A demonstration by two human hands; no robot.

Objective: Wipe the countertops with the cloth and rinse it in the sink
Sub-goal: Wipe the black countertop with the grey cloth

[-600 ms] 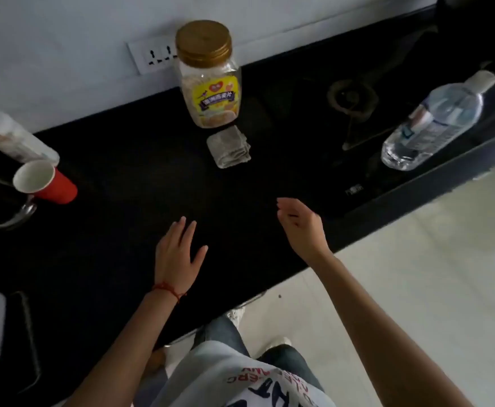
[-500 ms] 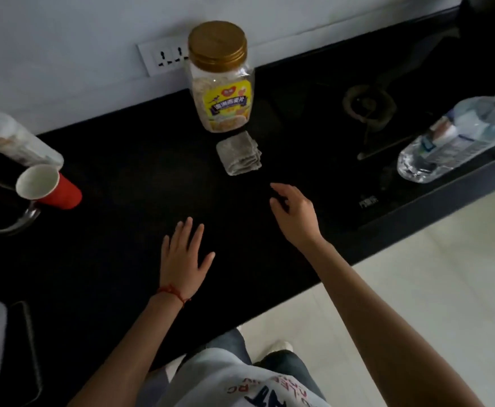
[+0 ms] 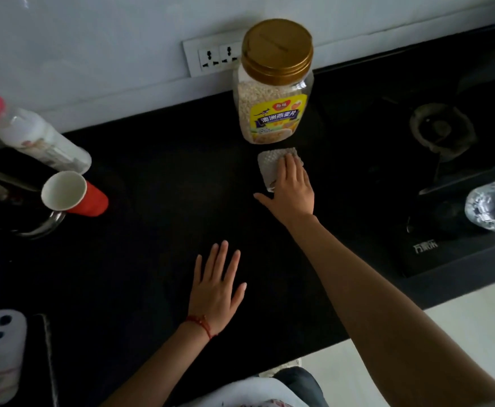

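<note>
My right hand (image 3: 292, 190) lies with straight fingers flat on the folded cloth (image 3: 269, 164), which sits on the black countertop (image 3: 158, 230) just in front of the oat jar (image 3: 272, 92), while my left hand (image 3: 215, 286) rests open, nearer me.

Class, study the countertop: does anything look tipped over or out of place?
Yes. The red paper cup lies on its side at the left, and a clear water bottle lies on the gas hob, an odd spot. Nothing looks spilled.
</note>
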